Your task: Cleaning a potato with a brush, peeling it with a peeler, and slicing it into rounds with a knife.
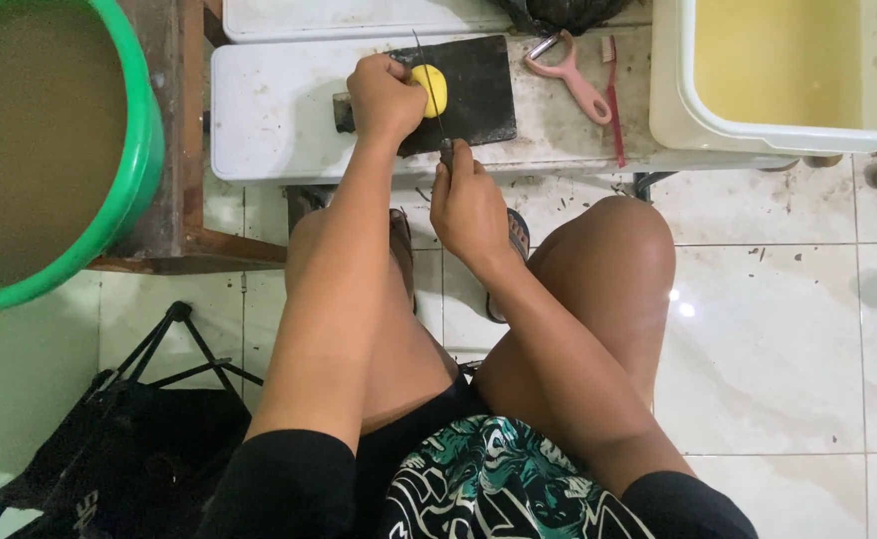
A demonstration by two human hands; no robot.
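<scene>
Plastic, worn and scratched white, made up the low counter (279,110) at the top centre of the frame, and a dark rectangular cutting board (473,85) with a dull, scuffed face lay flat on it. On the board sat a peeled potato (432,88), smooth, rounded and bright yellow, just left of the board's middle. The left hand (387,98) had its grip curled down over the potato's left side, fingers closed on it and pinning it to the board. The right hand (468,205), lower in the frame and just off the counter's near edge, had its grip wrapped tight around the handle of a knife (433,95); the thin blade ran up across the board and stood against the potato's right side.

To the right of the board lay a pink peeler (570,75) and a thin red stick (614,105). A white tub (670,95) with a yellowish inside filled the upper right, and a green bucket (139,170) of murky brown water the upper left. Glossy pale floor tiles (788,339), flecked with scraps, spread beneath.
</scene>
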